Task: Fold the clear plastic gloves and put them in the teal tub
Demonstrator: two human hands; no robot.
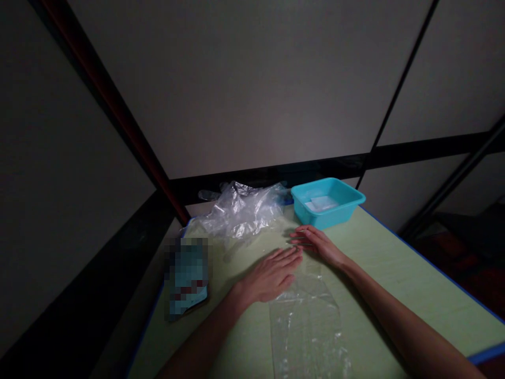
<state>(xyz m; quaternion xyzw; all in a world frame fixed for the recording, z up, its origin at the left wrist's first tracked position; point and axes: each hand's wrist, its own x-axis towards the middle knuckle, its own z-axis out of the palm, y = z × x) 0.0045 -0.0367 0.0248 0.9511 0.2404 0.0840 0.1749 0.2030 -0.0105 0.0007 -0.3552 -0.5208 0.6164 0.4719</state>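
On the near side of the tub point(327, 217), both hands stretch their fingers, gripping nothing visible: right hand point(315, 243) closest to it, left hand point(272, 276) farther back, nearer the clear sheet point(307, 326). The sheet lies wearer-side of both, long axis running away from the tub.

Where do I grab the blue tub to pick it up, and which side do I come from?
Probably by the right end of the blue tub's rim, coming from the right. The tub stands upright and its rim juts outward, making a lip to hook under. The left end looks tighter: crumpled clear plastic lies beside it.
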